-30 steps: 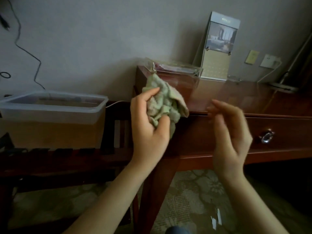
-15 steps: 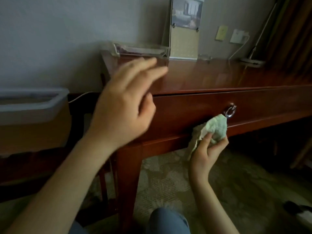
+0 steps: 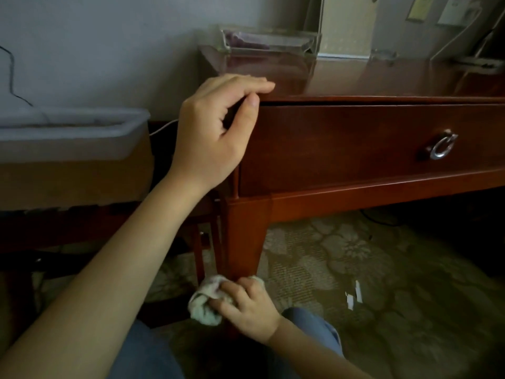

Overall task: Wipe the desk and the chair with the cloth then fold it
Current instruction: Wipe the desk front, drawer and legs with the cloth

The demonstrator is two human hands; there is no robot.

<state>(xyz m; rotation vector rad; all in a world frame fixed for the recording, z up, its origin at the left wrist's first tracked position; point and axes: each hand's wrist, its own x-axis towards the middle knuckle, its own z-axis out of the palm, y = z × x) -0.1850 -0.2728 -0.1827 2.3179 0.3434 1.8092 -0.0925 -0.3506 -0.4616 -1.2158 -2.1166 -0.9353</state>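
The reddish wooden desk (image 3: 355,149) fills the right half, with a drawer and a metal ring handle (image 3: 440,148). My left hand (image 3: 216,132) rests on the desk's front left corner, fingers over the top edge, thumb against the drawer front. Low down, my right hand (image 3: 246,307) holds a crumpled pale green cloth (image 3: 205,303) pressed against the lower part of the desk's front left leg (image 3: 244,236). No chair is identifiable.
A clear acrylic tray (image 3: 270,42) and a standing card holder (image 3: 344,26) sit at the desk's back. A clear plastic bin (image 3: 68,132) rests on a cardboard box at left. Patterned carpet (image 3: 355,269) with white paper scraps (image 3: 354,295) lies below. My jeans-clad knees are at the bottom.
The cloth passed from my left hand to my right, then my right hand dropped from the drawer front down to the desk leg. My left hand settled on the desk corner.
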